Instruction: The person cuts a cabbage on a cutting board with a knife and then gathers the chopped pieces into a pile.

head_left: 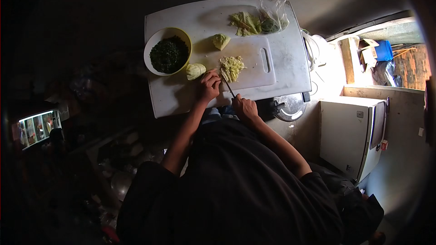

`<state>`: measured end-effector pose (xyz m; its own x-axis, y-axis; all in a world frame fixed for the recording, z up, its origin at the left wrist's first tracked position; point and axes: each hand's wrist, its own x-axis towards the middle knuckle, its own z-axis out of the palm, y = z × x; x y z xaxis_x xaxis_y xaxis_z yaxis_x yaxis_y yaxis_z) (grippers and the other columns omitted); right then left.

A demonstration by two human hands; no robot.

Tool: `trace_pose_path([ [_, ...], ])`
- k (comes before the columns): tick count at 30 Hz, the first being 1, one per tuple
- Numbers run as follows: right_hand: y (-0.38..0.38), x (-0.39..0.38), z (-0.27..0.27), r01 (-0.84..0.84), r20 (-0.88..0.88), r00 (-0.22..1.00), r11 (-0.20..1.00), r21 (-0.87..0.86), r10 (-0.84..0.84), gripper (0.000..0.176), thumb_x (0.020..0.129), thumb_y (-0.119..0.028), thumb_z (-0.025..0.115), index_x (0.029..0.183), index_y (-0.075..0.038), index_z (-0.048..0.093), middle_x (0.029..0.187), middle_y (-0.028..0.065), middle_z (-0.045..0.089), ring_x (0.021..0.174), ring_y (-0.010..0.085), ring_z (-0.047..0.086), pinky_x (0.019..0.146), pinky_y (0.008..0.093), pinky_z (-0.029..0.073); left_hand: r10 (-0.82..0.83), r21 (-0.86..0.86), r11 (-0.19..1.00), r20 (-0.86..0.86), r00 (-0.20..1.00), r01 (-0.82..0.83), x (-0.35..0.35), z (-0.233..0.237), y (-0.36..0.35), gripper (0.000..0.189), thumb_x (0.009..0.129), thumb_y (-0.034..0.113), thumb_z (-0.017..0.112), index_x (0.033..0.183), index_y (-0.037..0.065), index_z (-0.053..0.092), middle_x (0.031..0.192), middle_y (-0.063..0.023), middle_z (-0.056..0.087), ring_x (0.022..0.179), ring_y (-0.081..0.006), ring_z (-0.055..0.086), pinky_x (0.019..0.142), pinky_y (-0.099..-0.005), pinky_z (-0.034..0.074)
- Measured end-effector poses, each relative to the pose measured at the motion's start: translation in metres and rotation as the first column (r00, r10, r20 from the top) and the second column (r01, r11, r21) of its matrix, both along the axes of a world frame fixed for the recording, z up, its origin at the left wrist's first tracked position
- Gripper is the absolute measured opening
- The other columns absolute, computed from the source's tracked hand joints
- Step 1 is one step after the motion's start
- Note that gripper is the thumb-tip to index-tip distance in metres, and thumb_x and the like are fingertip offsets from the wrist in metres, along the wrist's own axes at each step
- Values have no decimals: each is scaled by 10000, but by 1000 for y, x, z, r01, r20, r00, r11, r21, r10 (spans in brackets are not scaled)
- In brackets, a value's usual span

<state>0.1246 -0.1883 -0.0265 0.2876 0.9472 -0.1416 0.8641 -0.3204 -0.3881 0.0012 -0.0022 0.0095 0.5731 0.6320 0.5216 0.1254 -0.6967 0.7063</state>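
The shredded cabbage (232, 67) lies in a loose heap on my cutting board (256, 76), towards its left side: thin, crinkled, pale yellow-green strips, with a few at the heap's edges set apart from the rest. The board is smooth, white and rectangular with rounded corners, and a long slot is cut near its right end.

My right hand (245, 108) is closed around the handle of a slim knife (229, 88), whose narrow, dark-looking blade slants up to the near-left edge of the heap. My left hand (210, 85) has its fingers bent and bunched close to the blade tip; I cannot tell whether they pinch anything.

Just beside my left hand sits a rounded cabbage piece (196, 71), pale and ribbed. A blockier cabbage chunk (221, 41), yellow-green, rests beyond the heap, near the far-left corner of the board. Further left, a round bowl (188, 41), yellowish inside with a whitish outside, holds finely cut, dark green leaves (169, 54). At the far side of the white, faintly stained tabletop (290, 70) lie limp, wrinkled outer leaves (245, 23) next to a clear, crumpled plastic bag (278, 11).
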Motion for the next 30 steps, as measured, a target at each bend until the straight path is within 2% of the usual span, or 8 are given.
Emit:
trace_pose_path([
  [3,15,-9,69,13,-59,998,999,-44,-16,232,945,-235,492,882,-12,496,633,204,638,587,400,647,545,523,512,6,20,1000,-43,999,-5,-1,-2,0,73,750,-57,643,775,5,612,874,-131,623,1055,-362,635,863,-432,523],
  [5,15,-11,74,9,-64,998,998,-56,-13,229,943,-233,494,882,-13,499,628,201,636,586,399,648,546,522,512,13,2,1000,-40,999,-13,-2,-10,1,111,731,-85,634,791,4,607,896,-133,634,1090,-356,631,885,-430,520],
  [13,11,-13,64,-24,22,999,1000,-10,25,228,940,-249,505,905,-24,520,647,188,652,605,386,661,551,507,518,35,-24,999,-32,999,-36,-2,-7,-2,118,729,-78,654,790,11,607,897,-134,626,1080,-355,635,867,-435,526],
  [15,13,-13,68,-21,-1,1000,995,-96,21,229,940,-251,502,911,-24,522,663,188,657,625,378,668,556,501,520,35,-22,999,-35,999,-36,-3,-7,-2,121,728,-76,658,792,13,608,898,-135,625,1081,-354,635,864,-436,526],
  [22,12,-14,55,-34,20,999,991,-126,36,242,943,-250,489,918,-10,501,666,200,652,635,376,671,564,496,525,16,-13,1000,-37,999,-17,-4,-9,0,112,733,-64,659,790,13,601,897,-133,624,1086,-356,631,875,-441,516],
  [25,11,-15,52,-34,41,998,995,-99,38,246,944,-245,482,916,-1,484,660,197,649,635,385,669,567,492,528,7,-14,1000,-38,999,-7,-3,-11,1,101,739,-54,661,788,11,602,892,-134,621,1088,-362,630,876,-444,513],
  [27,11,-14,52,-83,104,991,997,-2,82,245,947,-237,470,911,5,476,674,207,655,651,394,674,585,497,535,6,-10,1000,-32,999,-6,-3,-12,0,95,742,-49,664,788,10,605,888,-135,619,1088,-365,631,875,-446,513],
  [30,14,-13,56,-46,30,998,996,-70,49,250,949,-235,461,898,9,479,693,224,661,669,397,680,604,505,539,14,-36,999,-7,1000,-14,-4,-9,1,88,747,-39,672,790,13,616,882,-136,617,1083,-365,632,871,-447,514],
])
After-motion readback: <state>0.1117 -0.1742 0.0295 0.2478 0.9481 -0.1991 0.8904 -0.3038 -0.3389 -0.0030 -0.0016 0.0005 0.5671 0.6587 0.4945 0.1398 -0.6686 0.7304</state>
